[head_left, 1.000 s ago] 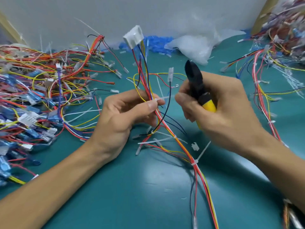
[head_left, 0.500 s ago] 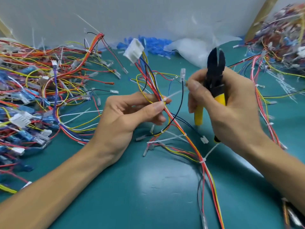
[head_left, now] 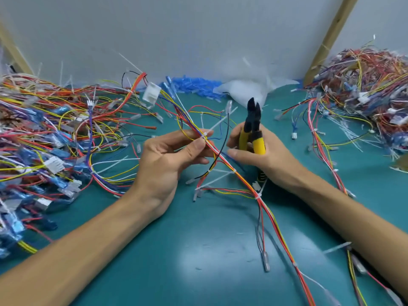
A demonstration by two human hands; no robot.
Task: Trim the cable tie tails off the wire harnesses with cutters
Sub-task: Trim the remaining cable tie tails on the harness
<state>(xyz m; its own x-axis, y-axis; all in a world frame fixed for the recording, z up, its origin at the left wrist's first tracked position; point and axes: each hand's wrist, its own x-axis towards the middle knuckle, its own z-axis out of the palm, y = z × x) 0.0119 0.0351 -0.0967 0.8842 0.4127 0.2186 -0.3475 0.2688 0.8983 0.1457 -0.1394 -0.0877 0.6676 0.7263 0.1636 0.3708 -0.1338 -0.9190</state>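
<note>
The cable tie tail to cut next stands off the harness just above your left hand. It is a pale strip running up and to the right, toward the far edge of the table. The harness slants from its white plug near the far edge down past both hands to the near edge.

Your left hand pinches the bundle between thumb and forefinger, right at the tie's head. Your right hand wraps the yellow handles of the cutters. They point straight up with blades a little parted, just right of the tail's tip and not touching it.

The right hand is the nearer one. I judge the blades must tip left and down to meet the tail's root, across its length.

A heap of wires lies along the left edge, and another heap fills the far right corner.
</note>
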